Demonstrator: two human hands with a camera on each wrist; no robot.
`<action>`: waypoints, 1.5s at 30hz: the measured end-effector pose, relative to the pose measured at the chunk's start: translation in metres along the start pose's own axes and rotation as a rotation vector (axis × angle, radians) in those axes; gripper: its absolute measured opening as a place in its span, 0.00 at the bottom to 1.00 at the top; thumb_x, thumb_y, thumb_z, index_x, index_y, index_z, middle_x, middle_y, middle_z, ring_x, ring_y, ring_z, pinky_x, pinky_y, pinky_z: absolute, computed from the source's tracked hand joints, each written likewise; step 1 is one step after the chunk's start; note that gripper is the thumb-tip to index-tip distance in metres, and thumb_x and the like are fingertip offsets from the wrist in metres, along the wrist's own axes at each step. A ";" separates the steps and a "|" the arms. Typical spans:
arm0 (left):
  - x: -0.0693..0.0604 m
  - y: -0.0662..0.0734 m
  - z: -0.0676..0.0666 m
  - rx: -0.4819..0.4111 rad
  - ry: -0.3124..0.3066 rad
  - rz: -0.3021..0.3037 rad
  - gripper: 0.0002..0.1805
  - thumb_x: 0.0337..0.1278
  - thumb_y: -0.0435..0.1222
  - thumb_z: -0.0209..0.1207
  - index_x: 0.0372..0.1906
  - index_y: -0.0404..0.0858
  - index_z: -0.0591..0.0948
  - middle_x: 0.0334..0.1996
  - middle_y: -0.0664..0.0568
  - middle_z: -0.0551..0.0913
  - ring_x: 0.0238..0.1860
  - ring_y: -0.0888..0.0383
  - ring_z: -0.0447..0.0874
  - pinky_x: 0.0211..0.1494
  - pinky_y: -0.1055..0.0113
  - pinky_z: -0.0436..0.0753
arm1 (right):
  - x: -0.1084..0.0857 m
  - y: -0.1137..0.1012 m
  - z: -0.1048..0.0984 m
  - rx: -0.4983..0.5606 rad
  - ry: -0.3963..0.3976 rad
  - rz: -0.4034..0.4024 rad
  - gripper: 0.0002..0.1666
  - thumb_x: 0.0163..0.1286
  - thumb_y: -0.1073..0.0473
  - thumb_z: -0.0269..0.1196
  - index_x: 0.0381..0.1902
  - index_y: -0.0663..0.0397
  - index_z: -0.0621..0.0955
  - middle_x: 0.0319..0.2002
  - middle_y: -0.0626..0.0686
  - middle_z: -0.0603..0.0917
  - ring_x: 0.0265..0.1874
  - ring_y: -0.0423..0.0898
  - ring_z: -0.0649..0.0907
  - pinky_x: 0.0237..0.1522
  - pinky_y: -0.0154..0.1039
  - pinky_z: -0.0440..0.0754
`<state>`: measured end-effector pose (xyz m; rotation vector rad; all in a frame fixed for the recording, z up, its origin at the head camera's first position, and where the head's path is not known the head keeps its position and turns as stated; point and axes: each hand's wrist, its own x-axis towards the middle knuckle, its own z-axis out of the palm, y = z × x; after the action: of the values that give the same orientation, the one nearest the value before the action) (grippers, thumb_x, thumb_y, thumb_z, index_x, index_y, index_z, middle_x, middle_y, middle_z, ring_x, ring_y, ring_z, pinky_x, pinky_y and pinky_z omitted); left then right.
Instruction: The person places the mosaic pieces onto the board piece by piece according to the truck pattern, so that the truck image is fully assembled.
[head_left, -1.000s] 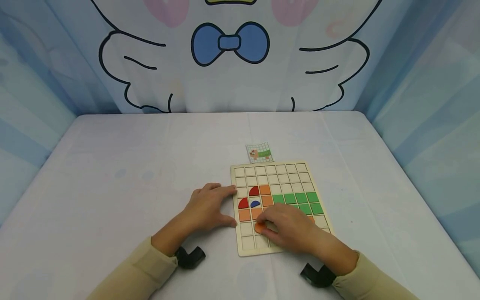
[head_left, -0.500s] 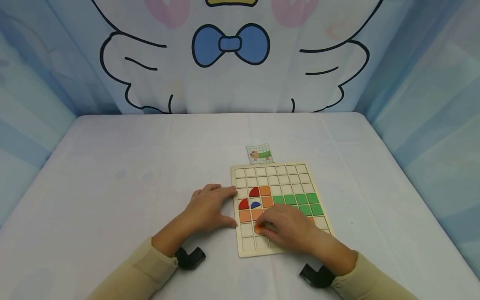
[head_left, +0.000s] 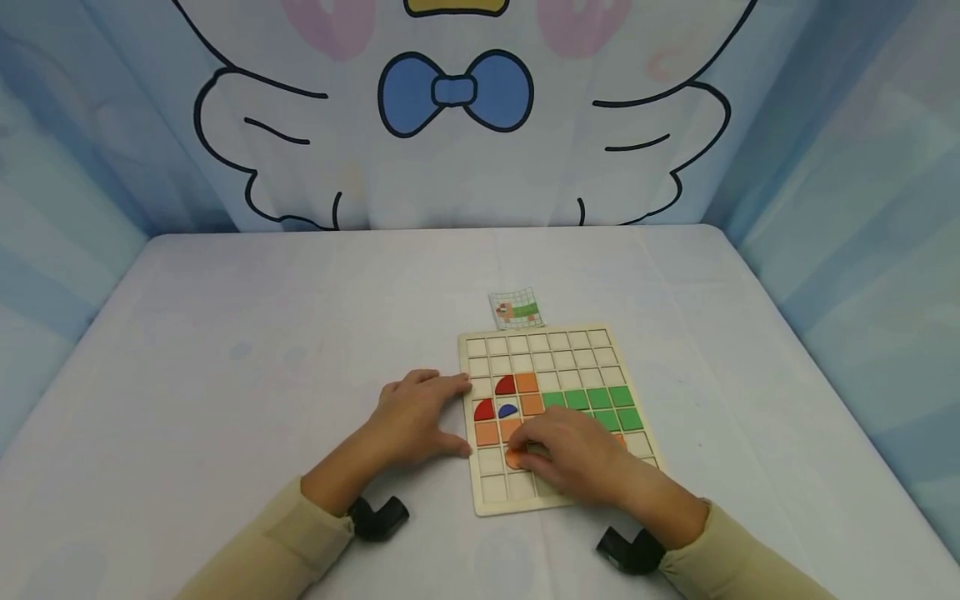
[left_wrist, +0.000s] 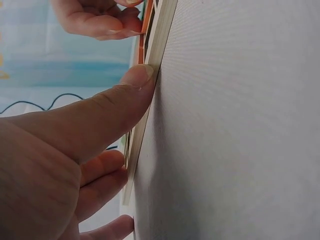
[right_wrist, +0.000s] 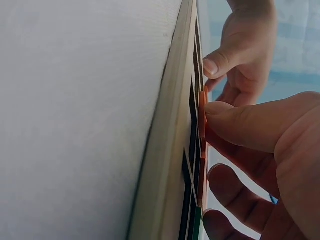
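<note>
A wooden grid board (head_left: 495, 507) lies on the table, with red quarter-round, orange, green and blue-and-white tiles in some of its cells. My left hand (head_left: 415, 417) rests at the board's left edge, fingers spread; in the left wrist view its thumb (left_wrist: 100, 112) touches the board's side. Over the lower middle of the board, my right hand (head_left: 573, 454) pinches an orange tile with a rounded edge (head_left: 514, 459) at a cell below the orange row. The right wrist view shows the thumb (right_wrist: 240, 120) against this orange tile (right_wrist: 202, 115). That hand covers several cells.
A small picture card (head_left: 516, 309) with a gridded drawing lies just beyond the board's top edge. White cloth covers the table (head_left: 262, 333). A printed curtain (head_left: 465, 183) hangs behind the far edge, with blue curtains at both sides.
Both hands keep nearly the same places, and the orange tile stays at the same cell. The head view shifts slightly.
</note>
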<state>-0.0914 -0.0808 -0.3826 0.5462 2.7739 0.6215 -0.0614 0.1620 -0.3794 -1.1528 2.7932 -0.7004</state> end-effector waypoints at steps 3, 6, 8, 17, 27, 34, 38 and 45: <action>-0.001 -0.001 0.001 -0.008 0.000 0.002 0.45 0.41 0.51 0.79 0.69 0.47 0.75 0.69 0.55 0.73 0.71 0.44 0.62 0.66 0.38 0.63 | 0.000 -0.001 0.001 0.000 -0.011 0.012 0.03 0.68 0.56 0.68 0.40 0.43 0.86 0.38 0.37 0.85 0.38 0.40 0.81 0.39 0.39 0.79; -0.002 -0.001 0.002 -0.015 0.000 0.011 0.45 0.41 0.51 0.79 0.69 0.47 0.75 0.69 0.55 0.73 0.71 0.43 0.62 0.66 0.38 0.63 | 0.000 -0.001 0.001 0.001 -0.022 0.020 0.03 0.68 0.56 0.69 0.39 0.43 0.86 0.37 0.37 0.85 0.38 0.40 0.81 0.39 0.39 0.79; -0.002 -0.001 0.002 -0.013 -0.002 0.014 0.45 0.41 0.51 0.78 0.69 0.47 0.75 0.69 0.55 0.73 0.71 0.43 0.62 0.66 0.38 0.63 | 0.000 -0.001 0.001 -0.002 -0.021 0.020 0.04 0.67 0.57 0.69 0.39 0.44 0.86 0.37 0.37 0.85 0.38 0.40 0.81 0.39 0.40 0.79; -0.002 -0.001 0.001 -0.019 -0.009 0.004 0.45 0.42 0.51 0.78 0.69 0.46 0.75 0.69 0.55 0.72 0.71 0.43 0.62 0.66 0.39 0.63 | 0.002 -0.002 0.000 -0.018 -0.005 -0.020 0.04 0.66 0.58 0.70 0.38 0.45 0.87 0.35 0.38 0.85 0.36 0.39 0.81 0.39 0.41 0.79; -0.003 -0.002 -0.002 -0.068 -0.019 0.042 0.43 0.45 0.46 0.78 0.69 0.43 0.75 0.70 0.52 0.72 0.72 0.40 0.60 0.68 0.37 0.61 | 0.003 -0.003 -0.001 -0.011 0.000 -0.025 0.05 0.66 0.59 0.70 0.39 0.47 0.86 0.37 0.40 0.86 0.37 0.41 0.82 0.40 0.41 0.81; -0.001 -0.003 0.002 -0.120 -0.022 0.055 0.42 0.45 0.44 0.78 0.68 0.41 0.74 0.70 0.50 0.71 0.73 0.38 0.58 0.70 0.34 0.55 | 0.002 -0.003 -0.001 -0.016 0.003 -0.017 0.04 0.66 0.59 0.70 0.38 0.46 0.86 0.36 0.39 0.86 0.37 0.41 0.82 0.41 0.42 0.81; -0.001 -0.003 0.002 -0.113 -0.024 0.056 0.42 0.45 0.44 0.78 0.68 0.41 0.74 0.70 0.50 0.71 0.73 0.38 0.58 0.70 0.34 0.55 | 0.003 -0.003 0.000 -0.014 0.003 -0.014 0.04 0.66 0.60 0.70 0.38 0.46 0.86 0.35 0.39 0.86 0.37 0.41 0.83 0.42 0.42 0.81; 0.000 -0.003 0.001 -0.072 -0.034 0.040 0.42 0.46 0.46 0.77 0.69 0.43 0.74 0.70 0.52 0.71 0.73 0.40 0.59 0.70 0.37 0.58 | 0.004 -0.005 0.001 -0.041 -0.005 -0.008 0.05 0.65 0.60 0.70 0.39 0.48 0.86 0.37 0.41 0.86 0.38 0.41 0.84 0.43 0.43 0.81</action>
<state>-0.0919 -0.0830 -0.3852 0.5927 2.7029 0.7109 -0.0606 0.1562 -0.3777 -1.1721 2.8128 -0.6426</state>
